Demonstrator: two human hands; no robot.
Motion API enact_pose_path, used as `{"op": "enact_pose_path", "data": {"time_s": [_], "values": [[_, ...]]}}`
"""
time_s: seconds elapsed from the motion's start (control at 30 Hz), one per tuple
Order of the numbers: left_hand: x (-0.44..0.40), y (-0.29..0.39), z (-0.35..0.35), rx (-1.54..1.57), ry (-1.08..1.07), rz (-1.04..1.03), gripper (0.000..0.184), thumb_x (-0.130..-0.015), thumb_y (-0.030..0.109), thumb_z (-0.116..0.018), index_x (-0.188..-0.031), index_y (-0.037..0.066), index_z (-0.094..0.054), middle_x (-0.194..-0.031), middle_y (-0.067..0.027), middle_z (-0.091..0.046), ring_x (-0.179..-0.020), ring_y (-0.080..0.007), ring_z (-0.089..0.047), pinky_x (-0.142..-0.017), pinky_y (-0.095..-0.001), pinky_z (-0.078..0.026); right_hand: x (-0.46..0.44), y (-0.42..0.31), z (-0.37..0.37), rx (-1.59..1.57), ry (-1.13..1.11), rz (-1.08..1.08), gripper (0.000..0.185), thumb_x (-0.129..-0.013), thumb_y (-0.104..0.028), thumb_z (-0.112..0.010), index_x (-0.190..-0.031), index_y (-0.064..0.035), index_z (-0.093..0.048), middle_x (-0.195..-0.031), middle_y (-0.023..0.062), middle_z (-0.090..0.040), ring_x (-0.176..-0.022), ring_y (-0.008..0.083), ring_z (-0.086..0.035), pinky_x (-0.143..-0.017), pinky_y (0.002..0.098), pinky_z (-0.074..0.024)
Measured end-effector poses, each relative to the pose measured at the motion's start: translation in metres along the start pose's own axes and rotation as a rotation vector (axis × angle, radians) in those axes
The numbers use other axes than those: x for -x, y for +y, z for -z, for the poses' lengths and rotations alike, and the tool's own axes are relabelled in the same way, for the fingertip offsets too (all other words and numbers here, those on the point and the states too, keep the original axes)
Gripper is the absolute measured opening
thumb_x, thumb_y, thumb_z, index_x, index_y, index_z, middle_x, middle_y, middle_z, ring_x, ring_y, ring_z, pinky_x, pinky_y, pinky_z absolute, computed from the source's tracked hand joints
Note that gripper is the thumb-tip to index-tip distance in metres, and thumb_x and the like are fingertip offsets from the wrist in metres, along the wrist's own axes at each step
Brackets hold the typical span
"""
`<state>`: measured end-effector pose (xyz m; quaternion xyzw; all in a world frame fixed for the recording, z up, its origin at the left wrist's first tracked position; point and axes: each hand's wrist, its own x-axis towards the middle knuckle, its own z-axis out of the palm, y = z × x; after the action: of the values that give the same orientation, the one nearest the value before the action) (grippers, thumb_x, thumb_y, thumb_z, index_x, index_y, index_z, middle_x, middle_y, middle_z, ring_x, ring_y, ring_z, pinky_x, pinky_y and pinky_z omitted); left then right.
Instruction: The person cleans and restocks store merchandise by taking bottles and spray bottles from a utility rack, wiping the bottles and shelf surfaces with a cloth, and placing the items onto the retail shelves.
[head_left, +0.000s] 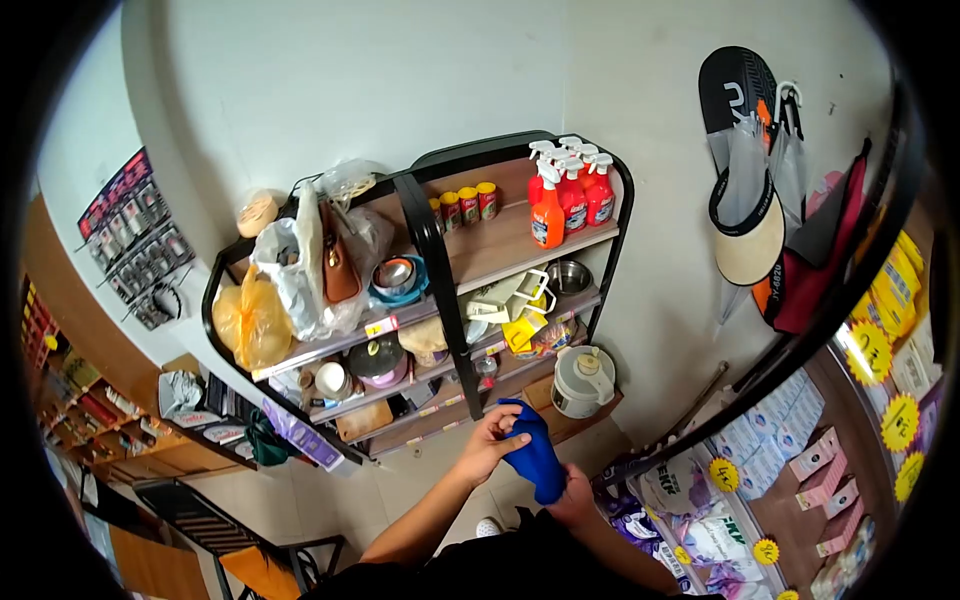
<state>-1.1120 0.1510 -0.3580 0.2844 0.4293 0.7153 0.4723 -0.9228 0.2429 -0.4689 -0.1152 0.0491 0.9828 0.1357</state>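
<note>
A blue cloth-like item (pixel 533 455) is held between my two hands, low in the middle of the view. My left hand (pixel 492 440) pinches its upper left edge, with the thumb lying over the blue material. Around its lower right end my right hand (pixel 573 497) is closed, its fingers partly hidden. Beyond my hands stands a black-framed shelf unit (pixel 445 290). On the floor by its right side, a white and grey pot-like appliance (pixel 583 385) is close above the blue item.
Red spray bottles (pixel 573 203) and small cans (pixel 468 205) stand on the upper shelf. Plastic bags (pixel 262 322) fill the left part. Hats and bags (pixel 750 240) hang on the right wall. Packaged goods (pixel 715 530) line shelves at lower right; a chair (pixel 215 520) stands lower left.
</note>
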Motion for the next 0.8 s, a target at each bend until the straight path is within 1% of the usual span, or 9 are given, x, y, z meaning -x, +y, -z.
{"op": "enact_pose_path", "data": {"time_s": [0.07,0.1,0.27,0.3,0.37,0.47,0.63,0.73,0.8], "values": [[-0.033,0.007,0.007,-0.088,-0.041,0.004,0.045,-0.089,-0.004,-0.069,-0.13,0.008,-0.054,-0.102,-0.0029,-0.068,-0.095,-0.0125,-0.064,-0.088,-0.0277,-0.051,-0.031,-0.012,0.013,0.242,0.158,0.052,0.04,-0.102,-0.02,-0.038,-0.13,0.0052,-0.052,-0.131,0.0192,-0.061,-0.121,0.029,-0.059,-0.107,0.0418,-0.0453],[-0.05,0.007,0.013,-0.099,-0.06,-0.005,0.044,-0.089,-0.003,-0.07,-0.129,0.007,-0.055,-0.104,-0.0024,-0.068,-0.098,-0.0115,-0.063,-0.091,-0.0277,-0.05,-0.041,-0.021,-0.004,0.28,-0.146,0.062,0.038,-0.099,-0.013,-0.042,-0.129,0.006,-0.053,-0.132,0.018,-0.061,-0.12,0.0292,-0.06,-0.106,0.0411,-0.046],[-0.146,0.003,0.052,-0.188,-0.127,0.038,0.04,-0.089,-0.002,-0.071,-0.126,0.006,-0.058,-0.109,-0.0009,-0.064,-0.1,-0.0077,-0.058,-0.087,-0.0236,-0.048,-0.097,-0.084,-0.067,0.631,-0.09,0.241,0.037,-0.092,-0.006,-0.057,-0.128,0.0023,-0.055,-0.126,0.0132,-0.064,-0.112,0.0222,-0.063,-0.101,0.0386,-0.0486],[-0.164,-0.001,0.055,-0.263,-0.129,0.0,0.04,-0.089,-0.002,-0.071,-0.126,0.005,-0.057,-0.107,0.0003,-0.062,-0.097,-0.007,-0.057,-0.085,-0.0225,-0.047,-0.116,-0.106,-0.071,1.158,-0.109,0.421,0.04,-0.086,0.0,-0.06,-0.126,0.0011,-0.056,-0.12,0.0112,-0.065,-0.107,0.0194,-0.063,-0.097,0.035,-0.0493],[-0.2,-0.006,0.061,-0.37,-0.141,-0.024,0.039,-0.089,-0.002,-0.071,-0.126,0.004,-0.057,-0.101,0.0033,-0.058,-0.092,-0.0058,-0.055,-0.081,-0.0206,-0.045,-0.148,-0.137,-0.076,1.627,-0.181,0.759,0.043,-0.079,0.003,-0.071,-0.12,-0.0006,-0.059,-0.111,0.0062,-0.065,-0.1,0.0115,-0.061,-0.088,0.0281,-0.0486],[-0.255,0.002,0.056,-0.361,-0.087,-0.019,0.038,-0.091,-0.002,-0.07,-0.126,0.005,-0.057,-0.102,0.0032,-0.059,-0.092,-0.0061,-0.055,-0.08,-0.0203,-0.045,-0.202,-0.165,-0.096,1.236,-0.128,0.717,0.044,-0.081,0.003,-0.072,-0.122,-0.0009,-0.058,-0.114,0.0061,-0.064,-0.103,0.0141,-0.062,-0.092,0.0304,-0.0494],[-0.34,0.044,0.059,-0.619,-0.145,0.128,0.039,-0.094,0.018,-0.072,-0.129,0.006,-0.059,-0.107,-0.001,-0.063,-0.096,-0.0088,-0.057,-0.081,-0.0255,-0.048,-0.238,-0.23,-0.213,1.365,-0.358,0.729,0.063,-0.083,-0.001,-0.076,-0.138,-0.0009,-0.045,-0.132,0.0097,-0.058,-0.12,0.0193,-0.058,-0.106,0.0353,-0.0445],[-0.406,0.044,0.08,-0.544,-0.055,0.021,0.036,-0.095,0.02,-0.07,-0.125,0.003,-0.059,-0.11,-0.0029,-0.063,-0.1,-0.0121,-0.058,-0.087,-0.0276,-0.048,-0.286,-0.279,-0.152,1.098,-0.146,0.676,0.059,-0.086,-0.004,-0.074,-0.138,-0.0009,-0.046,-0.128,0.01,-0.06,-0.12,0.0197,-0.058,-0.104,0.0349,-0.0454],[-0.454,0.037,0.097,-0.62,0.097,-0.109,0.046,-0.092,0.026,-0.073,-0.127,0.002,-0.056,-0.118,-0.007,-0.062,-0.109,-0.0168,-0.058,-0.095,-0.0327,-0.047,-0.28,-0.286,-0.206,0.897,-0.175,0.538,0.051,-0.088,-0.002,-0.069,-0.135,-0.0005,-0.05,-0.124,0.0094,-0.061,-0.116,0.02,-0.059,-0.103,0.0337,-0.0466]]}}
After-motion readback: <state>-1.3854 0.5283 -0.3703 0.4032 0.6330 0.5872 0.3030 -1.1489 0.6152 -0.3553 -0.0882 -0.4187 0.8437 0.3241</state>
